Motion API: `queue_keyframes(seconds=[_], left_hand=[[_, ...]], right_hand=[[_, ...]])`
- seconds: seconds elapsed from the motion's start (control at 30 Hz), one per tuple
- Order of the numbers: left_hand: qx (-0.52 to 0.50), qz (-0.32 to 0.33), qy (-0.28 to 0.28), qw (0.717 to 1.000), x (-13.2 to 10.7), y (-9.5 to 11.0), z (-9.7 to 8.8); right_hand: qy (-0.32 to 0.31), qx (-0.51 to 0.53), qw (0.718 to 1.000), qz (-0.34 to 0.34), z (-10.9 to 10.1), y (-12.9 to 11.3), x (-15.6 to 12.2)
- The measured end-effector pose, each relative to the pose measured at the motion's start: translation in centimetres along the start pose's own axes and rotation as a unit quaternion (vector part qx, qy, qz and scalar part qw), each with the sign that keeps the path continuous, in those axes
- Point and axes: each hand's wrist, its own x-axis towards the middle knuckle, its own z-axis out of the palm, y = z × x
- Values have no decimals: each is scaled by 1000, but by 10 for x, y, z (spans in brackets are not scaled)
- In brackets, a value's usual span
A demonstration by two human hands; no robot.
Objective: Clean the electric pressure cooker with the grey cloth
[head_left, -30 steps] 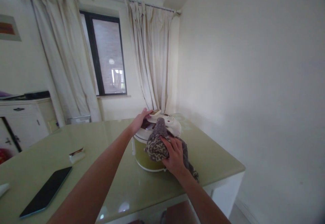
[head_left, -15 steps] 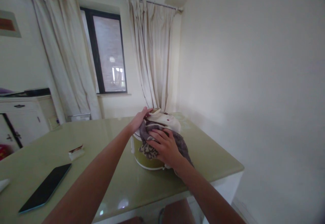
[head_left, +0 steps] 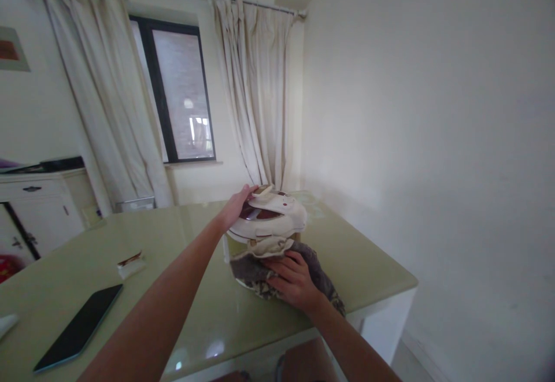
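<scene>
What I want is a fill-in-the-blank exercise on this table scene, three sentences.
1. The left hand rests on the cooker's ____.
2. The right hand presses a ____ against the cooker's side.
3. A dark ____ lies flat on the table.
Missing words: lid, cloth, phone.

Cream-lidded cooker (head_left: 273,226) (olive body) stands upright on the table (head_left: 368,266), grey patterned cloth (head_left: 249,271) against its front.

No readable text anywhere.
</scene>
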Motion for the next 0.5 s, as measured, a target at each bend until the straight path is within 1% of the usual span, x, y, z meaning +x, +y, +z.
queue_keyframes(seconds=[0.07, 0.17, 0.27, 0.33, 0.37, 0.4, 0.43, 0.5], left_hand=[[2, 3, -1, 1000, 1, -1, 0], [9, 3, -1, 1000, 1, -2, -1], [22, 2, 2, 1000, 0, 0, -1], [28, 4, 5, 1000, -2, 2, 0], [29, 6, 7, 1000, -2, 3, 0], [29, 8, 9, 1000, -2, 3, 1], [29, 10, 11, 999, -2, 3, 1], [28, 16, 15, 999, -1, 1, 2]], right_hand=[[0, -7, 1000, 31, -1, 0, -18], [-12, -15, 995, 100, 0, -1, -45], [-20, -29, 987, 159, 9, -4, -65], [-8, -28, 977, 209, 20, -6, -71], [9, -20, 968, 252, 26, -6, -72], [32, -6, 952, 304, 33, -5, -71], [62, 15, 929, 364, 39, -2, -69], [130, 86, 863, 480, 48, 11, -59]])
